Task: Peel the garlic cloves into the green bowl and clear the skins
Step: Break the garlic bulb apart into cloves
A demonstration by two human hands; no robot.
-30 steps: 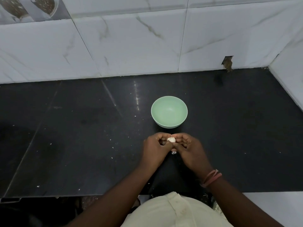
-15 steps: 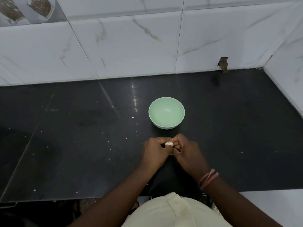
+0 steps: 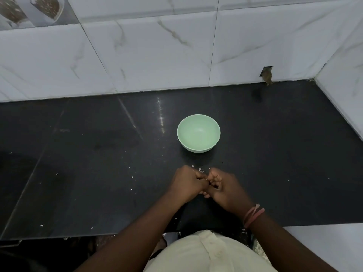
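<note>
Worktop (image 3: 78, 173): black, glossy, dotted with small white flecks of skin.
Green bowl (image 3: 198, 133): upright on the worktop, just beyond the hands, nothing visible inside.
Left hand (image 3: 188, 185): fingers curled tight, knuckles against the right hand.
Right hand (image 3: 224, 188): fingers curled inward, touching the left.
Garlic clove: hidden between both curled grips; what they clamp cannot be told.

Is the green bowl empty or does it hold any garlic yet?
Empty: the green bowl stands upright on the counter, its smooth inside bare, with no cloves or skins in it.
</note>
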